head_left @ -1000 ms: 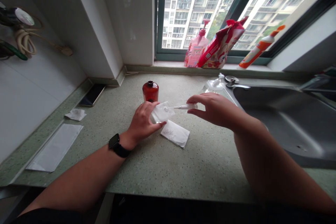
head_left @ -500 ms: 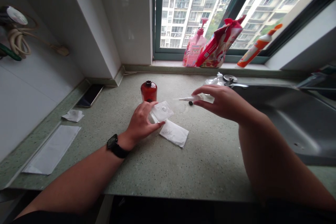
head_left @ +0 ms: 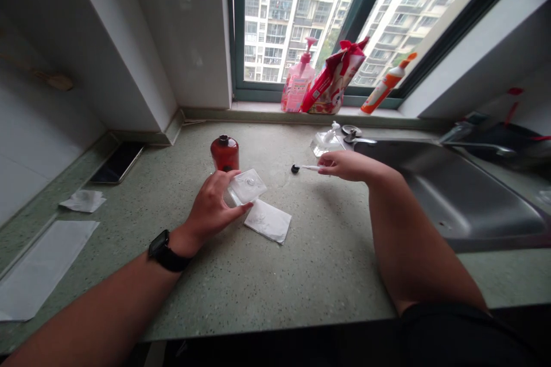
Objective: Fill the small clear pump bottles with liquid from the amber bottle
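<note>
My left hand (head_left: pixel 215 202) grips a clear rectangular bottle (head_left: pixel 249 184) between thumb and fingers, its round opening showing on the near face. Just below it lies a folded white tissue (head_left: pixel 269 221), wrinkled at one end. Pinched in my right hand (head_left: pixel 338 165) is a slim white tube (head_left: pixel 310 167) with a narrow tip pointing left. That tip is close to a small black cap (head_left: pixel 295 168) on the counter; whether they touch I cannot tell. An open amber bottle (head_left: pixel 225 152) stands behind my left hand. Behind my right hand is a clear dispenser with a white pump (head_left: pixel 329 139).
A steel sink (head_left: pixel 486 200) with a faucet (head_left: pixel 477 146) is on the right. On the left lie a phone (head_left: pixel 118 162), a crumpled tissue (head_left: pixel 84 200) and a flat white sheet (head_left: pixel 47 264). A pink pump bottle (head_left: pixel 297 86), red bag (head_left: pixel 333 83) and orange bottle (head_left: pixel 385 89) line the windowsill (head_left: pixel 258 106).
My right hand has moved down and away from the clear bottle with the tube, bringing its tip beside the black cap. My left hand keeps its hold. The view has shifted right.
</note>
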Motion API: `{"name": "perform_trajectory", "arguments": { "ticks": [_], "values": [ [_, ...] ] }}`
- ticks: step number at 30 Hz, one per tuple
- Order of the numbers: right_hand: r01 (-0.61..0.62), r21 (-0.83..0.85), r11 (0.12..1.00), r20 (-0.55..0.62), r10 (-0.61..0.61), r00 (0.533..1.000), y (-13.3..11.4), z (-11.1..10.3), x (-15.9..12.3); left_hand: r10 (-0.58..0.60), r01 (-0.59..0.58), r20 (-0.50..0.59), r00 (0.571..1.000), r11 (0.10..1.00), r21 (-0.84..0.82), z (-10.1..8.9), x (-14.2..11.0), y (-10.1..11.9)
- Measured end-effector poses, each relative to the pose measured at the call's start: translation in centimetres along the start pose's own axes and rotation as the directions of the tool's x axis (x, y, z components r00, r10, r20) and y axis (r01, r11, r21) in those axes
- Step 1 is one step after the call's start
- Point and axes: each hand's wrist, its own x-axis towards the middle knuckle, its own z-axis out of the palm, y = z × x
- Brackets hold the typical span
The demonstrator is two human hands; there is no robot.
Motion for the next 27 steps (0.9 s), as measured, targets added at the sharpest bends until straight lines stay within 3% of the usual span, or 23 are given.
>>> {"name": "perform_trajectory", "arguments": {
  "ticks": [19, 27],
  "values": [
    [-0.041, 0.029, 0.999, -0.024, 0.042, 0.999, 1.9, 2.0, 2.4, 0.010, -0.010, 0.016, 1.000, 1.000, 0.009, -0.2, 0.0, 0.0],
    [-0.044, 0.070, 0.997, -0.107, 0.051, 0.993, 1.7, 1.7, 1.9, 0.010, -0.010, 0.009, 1.000, 1.000, 0.001, -0.2, 0.1, 0.1]
  ]
}}
